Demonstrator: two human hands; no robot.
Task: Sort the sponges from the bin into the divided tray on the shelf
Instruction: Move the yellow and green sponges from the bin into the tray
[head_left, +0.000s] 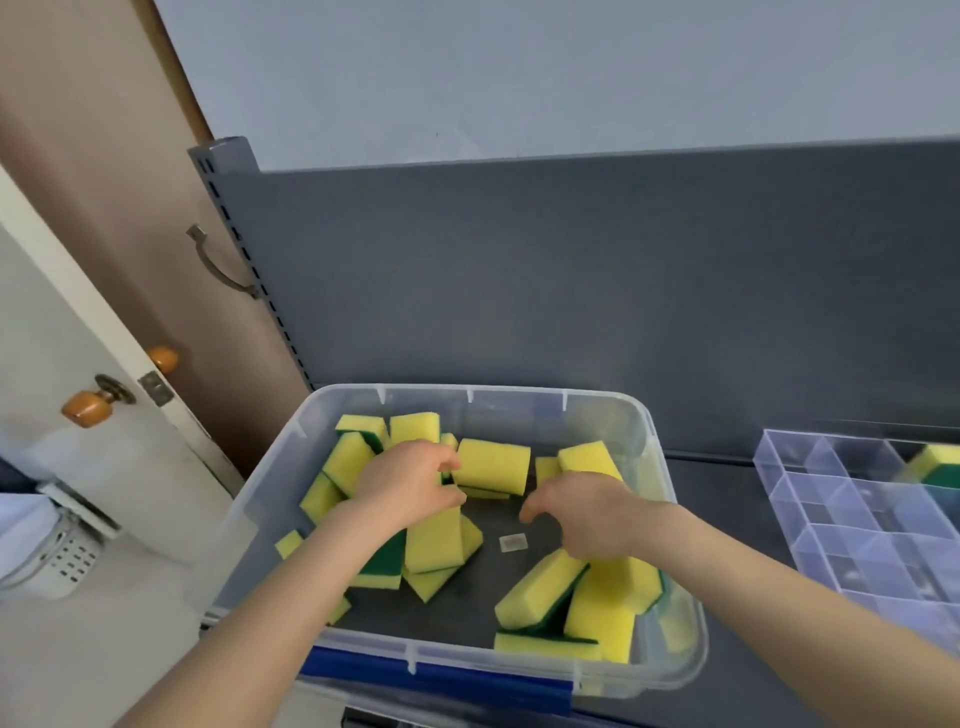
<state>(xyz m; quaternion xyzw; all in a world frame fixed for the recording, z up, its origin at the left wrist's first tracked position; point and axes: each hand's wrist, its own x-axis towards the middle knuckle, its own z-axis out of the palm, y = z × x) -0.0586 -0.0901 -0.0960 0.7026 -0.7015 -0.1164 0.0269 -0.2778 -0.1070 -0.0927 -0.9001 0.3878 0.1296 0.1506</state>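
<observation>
A clear plastic bin (670, 467) sits on the dark grey shelf (727, 525), with the shelf's back panel (571, 286) rising just behind it. Right of the bin, a little apart from it, lies the clear divided tray (810, 499). The bin's right wall stands between the two. Left of the bin are a brown door (104, 182) with a curved metal handle (218, 265) and a white door (78, 312) with orange knobs (88, 408). Lower left of the bin is a white perforated thing (62, 561). A blue clip (441, 675) runs along the bin's near edge, and a small label (513, 543) lies on its floor.

Both forearms cross the bin's near rim. The left hand (410, 478) rests on the heap in the bin's left half, fingers curled and thumb tucked under, with a sliver of green between them; whether it really grips that sponge cannot be told. The right hand (587, 514) hangs over the bin's right half with fingers bent downward and thumb held apart, nothing visible in the gap.

The yellow sponges (493, 465) with green backs lie jumbled in the bin: a heap on the left, another in the near right corner, and a few along the back. About eighteen can be picked out; the tangle prevents an exact count. One more sponge (935, 462) sits in a far compartment of the tray, at the picture's right edge. There is one bin, one tray, two doors and two knobs.
</observation>
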